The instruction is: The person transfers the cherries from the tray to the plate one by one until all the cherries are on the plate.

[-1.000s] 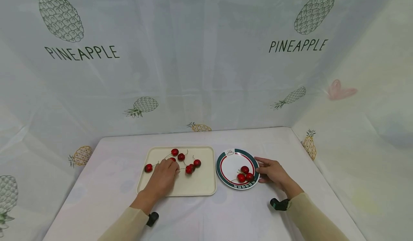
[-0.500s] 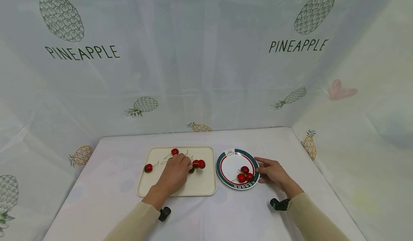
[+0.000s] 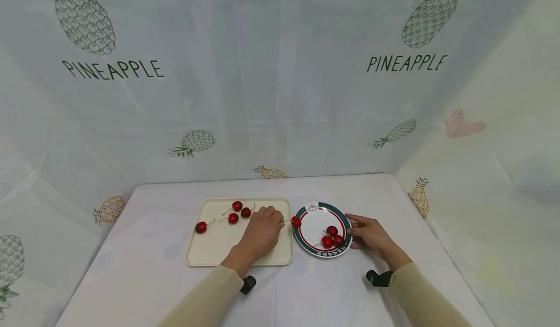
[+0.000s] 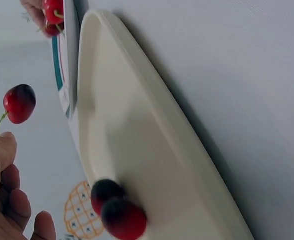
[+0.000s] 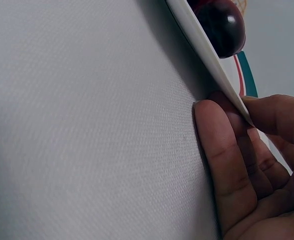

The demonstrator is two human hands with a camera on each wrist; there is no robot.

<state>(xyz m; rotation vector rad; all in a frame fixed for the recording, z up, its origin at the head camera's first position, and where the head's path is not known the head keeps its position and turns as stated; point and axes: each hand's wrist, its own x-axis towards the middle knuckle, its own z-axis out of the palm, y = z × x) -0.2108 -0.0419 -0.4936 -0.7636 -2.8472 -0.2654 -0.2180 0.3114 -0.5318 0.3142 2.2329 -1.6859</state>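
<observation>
My left hand (image 3: 261, 231) pinches a red cherry (image 3: 296, 222) by its green stem above the right side of the cream tray (image 3: 214, 254). In the head view this cherry overlaps the left rim of the white plate (image 3: 312, 227); the left wrist view has the cherry (image 4: 20, 104) dangling from thumb and finger. My right hand (image 3: 371, 234) grips the plate's right rim, thumb on top and fingers beneath in the right wrist view. Three cherries (image 3: 332, 231) lie together on the plate. Several cherries (image 3: 233, 218) remain on the tray, some behind my left hand.
The tray and plate sit side by side on a white-clothed table (image 3: 275, 298). A pineapple-printed curtain (image 3: 280, 98) rises behind the table, with more cloth at both sides. Another cherry (image 3: 201, 227) lies near the tray's left edge.
My left hand has moved right across the tray, from among the cherries towards the plate, now with a cherry held by its stem. My right hand has stayed at the plate's rim.
</observation>
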